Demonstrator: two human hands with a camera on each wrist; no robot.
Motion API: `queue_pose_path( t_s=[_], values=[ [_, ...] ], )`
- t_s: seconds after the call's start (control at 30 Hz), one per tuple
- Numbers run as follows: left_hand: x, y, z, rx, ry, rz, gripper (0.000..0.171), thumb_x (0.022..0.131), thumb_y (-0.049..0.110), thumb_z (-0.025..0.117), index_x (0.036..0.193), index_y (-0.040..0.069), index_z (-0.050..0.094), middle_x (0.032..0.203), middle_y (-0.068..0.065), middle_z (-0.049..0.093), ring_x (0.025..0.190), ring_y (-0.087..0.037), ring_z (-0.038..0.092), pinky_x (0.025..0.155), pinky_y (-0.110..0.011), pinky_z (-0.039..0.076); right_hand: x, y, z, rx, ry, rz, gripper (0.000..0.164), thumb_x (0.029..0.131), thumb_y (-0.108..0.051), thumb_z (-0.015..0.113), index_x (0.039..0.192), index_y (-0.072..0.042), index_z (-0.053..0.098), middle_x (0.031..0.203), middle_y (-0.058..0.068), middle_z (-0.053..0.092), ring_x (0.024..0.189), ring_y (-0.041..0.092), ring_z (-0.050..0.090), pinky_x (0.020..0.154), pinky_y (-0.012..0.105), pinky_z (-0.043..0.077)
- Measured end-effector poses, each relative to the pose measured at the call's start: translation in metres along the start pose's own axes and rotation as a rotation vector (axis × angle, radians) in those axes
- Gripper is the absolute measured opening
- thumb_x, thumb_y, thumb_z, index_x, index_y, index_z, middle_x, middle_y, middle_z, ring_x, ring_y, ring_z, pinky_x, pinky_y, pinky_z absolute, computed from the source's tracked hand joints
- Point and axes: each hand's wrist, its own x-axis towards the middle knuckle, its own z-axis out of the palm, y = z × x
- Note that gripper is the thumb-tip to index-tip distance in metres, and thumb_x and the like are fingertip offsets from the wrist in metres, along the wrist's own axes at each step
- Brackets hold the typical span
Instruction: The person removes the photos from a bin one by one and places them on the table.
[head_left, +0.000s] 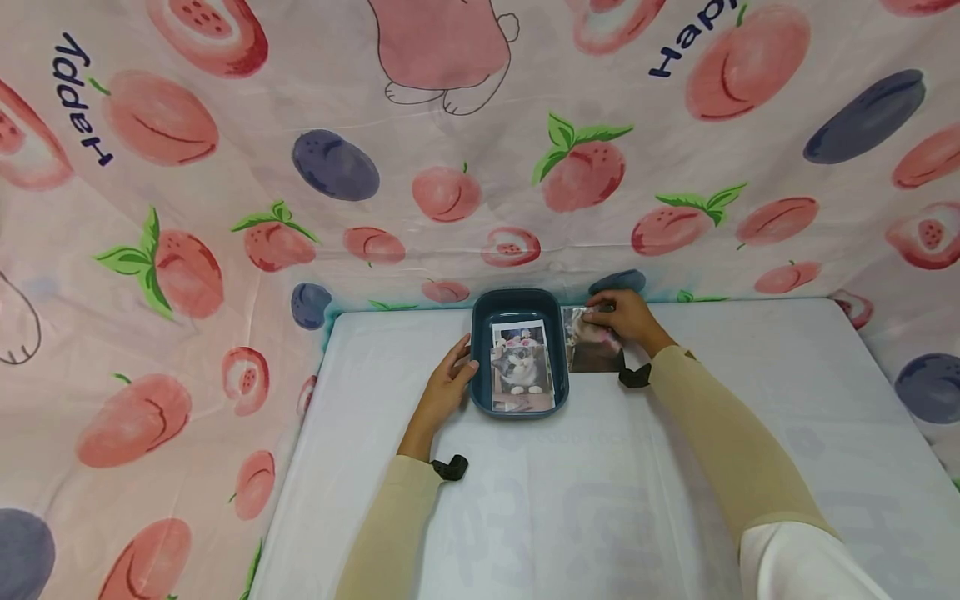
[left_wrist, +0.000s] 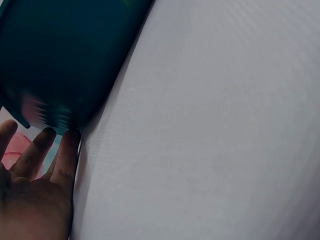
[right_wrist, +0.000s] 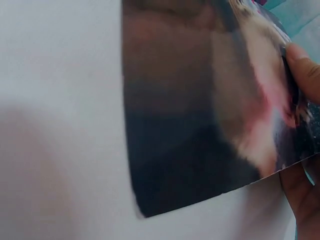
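Note:
A dark teal plastic tray lies on the white table, and its side wall fills the upper left of the left wrist view. Inside it are a cat photo and, partly beneath that, a second photo. My left hand touches the tray's left side with fairly straight fingers. Just right of the tray, my right hand pinches a glossy dark photo by its edge. Up close in the right wrist view, the thumb lies on the photo, other fingers behind it.
The white-covered table ends at the back against a hanging cloth printed with fruit. More of this cloth hangs along the left and right sides. A small black wrist mount sits on each wrist.

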Motion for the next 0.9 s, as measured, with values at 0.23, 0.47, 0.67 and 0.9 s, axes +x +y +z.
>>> queue_pose_path(
  t_s=[0.23, 0.47, 0.67, 0.9],
  values=[
    [0.0, -0.001, 0.0, 0.006, 0.001, -0.013, 0.056, 0.104, 0.041, 0.058, 0.156, 0.045, 0.036, 0.159, -0.001, 0.045, 0.145, -0.028, 0.047, 0.114, -0.053, 0.044, 0.001, -0.001, -0.001, -0.006, 0.028, -0.017, 0.032, 0.094, -0.03, 0.076, 0.118, -0.009, 0.074, 0.112, 0.015, 0.074, 0.101, 0.031, 0.069, 0.085, 0.045, 0.056],
    [0.001, -0.003, 0.0, 0.01, 0.002, -0.006, 0.058, 0.105, 0.041, 0.058, 0.158, 0.04, 0.036, 0.159, -0.003, 0.044, 0.145, -0.03, 0.046, 0.114, -0.054, 0.043, 0.0, -0.006, -0.007, 0.013, 0.084, -0.034, 0.033, 0.093, -0.025, 0.078, 0.119, -0.005, 0.073, 0.112, 0.018, 0.075, 0.105, 0.034, 0.07, 0.092, 0.052, 0.055],
    [0.001, -0.003, 0.0, -0.002, 0.004, -0.008, 0.058, 0.104, 0.041, 0.058, 0.158, 0.04, 0.036, 0.159, -0.003, 0.044, 0.145, -0.03, 0.046, 0.115, -0.053, 0.043, 0.002, -0.018, -0.009, 0.195, 0.045, -0.001, 0.041, 0.093, -0.035, 0.077, 0.125, -0.01, 0.072, 0.12, 0.015, 0.073, 0.106, 0.026, 0.07, 0.095, 0.046, 0.056],
    [0.001, -0.003, 0.0, 0.013, 0.008, 0.003, 0.057, 0.105, 0.039, 0.057, 0.158, 0.039, 0.036, 0.158, -0.003, 0.045, 0.145, -0.029, 0.047, 0.115, -0.053, 0.043, 0.005, -0.048, -0.007, 0.363, -0.069, -0.047, 0.047, 0.093, -0.032, 0.077, 0.132, -0.008, 0.068, 0.129, 0.014, 0.069, 0.104, 0.009, 0.068, 0.093, 0.025, 0.054]
  ],
)
